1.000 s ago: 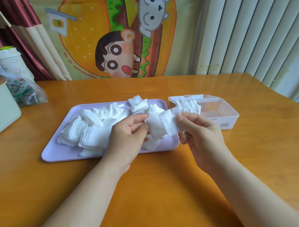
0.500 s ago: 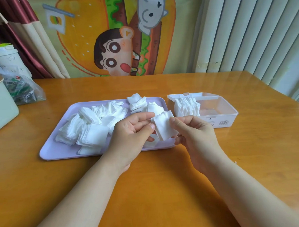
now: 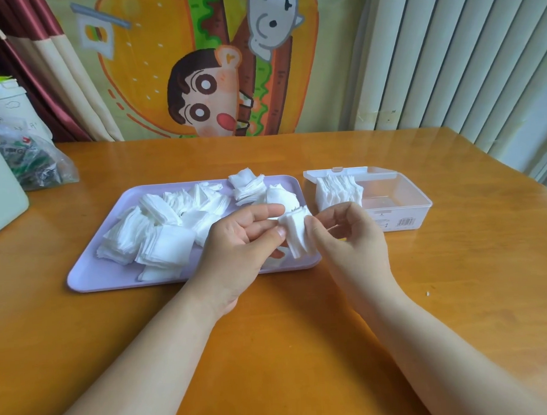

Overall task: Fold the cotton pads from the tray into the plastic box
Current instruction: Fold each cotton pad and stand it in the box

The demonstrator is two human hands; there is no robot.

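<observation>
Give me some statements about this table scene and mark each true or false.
1. The left hand and right hand pinch one folded white cotton pad between them. True.
2. The clear rectangular plastic box is empty. False: stacked pads stand at its left end.
3. That box sits left of the lilac rectangular plastic tray. False: it sits on the right.
4. The tray holds a heap of loose pads. True.

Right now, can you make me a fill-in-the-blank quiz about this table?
1. The left hand and right hand together hold one cotton ____.
2. The loose pile lies on the purple ____.
3. The plastic box stands on the tray's ____ side.
Missing: pad; tray; right.
</observation>
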